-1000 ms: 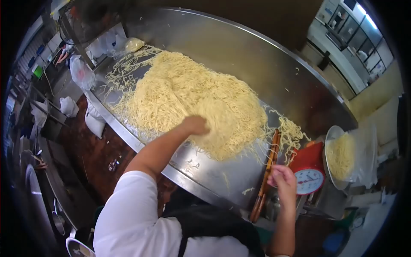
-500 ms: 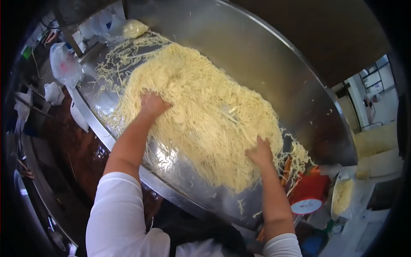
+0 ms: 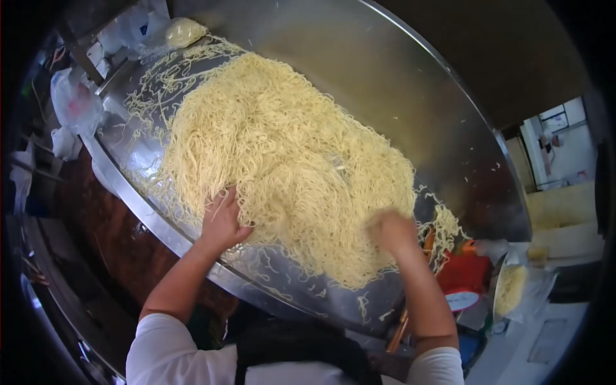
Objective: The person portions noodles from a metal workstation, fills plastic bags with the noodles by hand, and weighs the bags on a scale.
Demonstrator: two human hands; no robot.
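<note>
A big heap of pale yellow noodles (image 3: pixel 276 135) covers the middle of a metal worktop (image 3: pixel 224 276). At the heap's near left edge, my left hand (image 3: pixel 222 221) touches the noodles, thumb held apart from the fingers, and a few strands cross the fingertips. My right hand (image 3: pixel 393 232) is on the heap's right end, smeared by motion. Its fingers point into the noodles and their tips cannot be made out, so whether it grips any strands is unclear.
Loose strands (image 3: pixel 173 74) trail off at the far left, beside a bagged bundle of noodles (image 3: pixel 185 32). A raised metal wall curves behind the heap. On the right stand a red scale (image 3: pixel 463 279), a wooden stick (image 3: pixel 399 330) and a bowl of noodles (image 3: pixel 510 290).
My left hand has come back toward me from the heap's upper left to its near edge. My right hand stays at the right end, now blurred. Noodles on the left have shifted.
</note>
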